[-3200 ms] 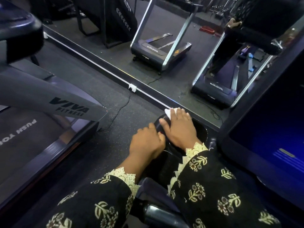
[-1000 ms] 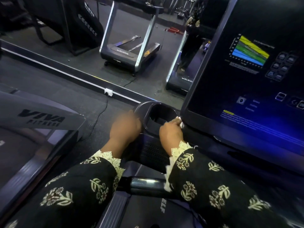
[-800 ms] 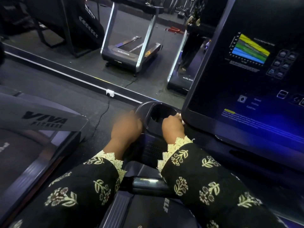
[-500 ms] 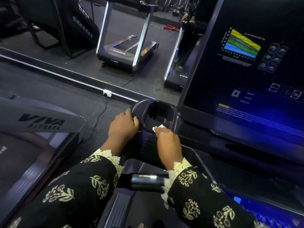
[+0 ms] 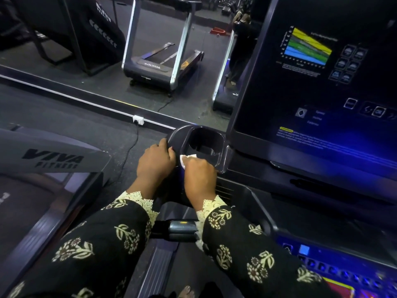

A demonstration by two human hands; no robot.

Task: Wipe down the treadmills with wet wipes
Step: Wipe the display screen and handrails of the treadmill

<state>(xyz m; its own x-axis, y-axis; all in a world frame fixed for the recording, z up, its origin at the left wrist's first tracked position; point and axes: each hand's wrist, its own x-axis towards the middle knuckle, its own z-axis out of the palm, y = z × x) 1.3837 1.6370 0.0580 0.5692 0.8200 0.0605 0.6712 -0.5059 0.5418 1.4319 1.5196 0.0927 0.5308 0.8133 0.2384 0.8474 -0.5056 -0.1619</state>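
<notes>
Floral, lace-cuffed sleeves [image 5: 96, 244] lead to both hands. The right hand [image 5: 199, 177], fingers curled, presses a crumpled white wet wipe [image 5: 185, 159], mostly hidden beneath it, on the near rim of the glossy black cup holder [image 5: 178, 132] of the treadmill [image 5: 257, 207]. The left hand [image 5: 155, 162] grips the holder's outer edge. Beyond, the lit screen [image 5: 322, 93] is cut off.

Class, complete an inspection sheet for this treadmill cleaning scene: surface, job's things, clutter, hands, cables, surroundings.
Surface: dark plastic cup holder beside the lit console screen.
Job's things: white wet wipe against the cup holder's near rim.
Clutter: nothing seen.
Hands: left hand grips the cup holder's outer edge; right hand pinches the wet wipe.
Cables: black cable runs over the floor from a wall socket.
Surroundings: mirror showing a reflected treadmill; neighbouring treadmill marked VIVA FITNESS, on the left.
</notes>
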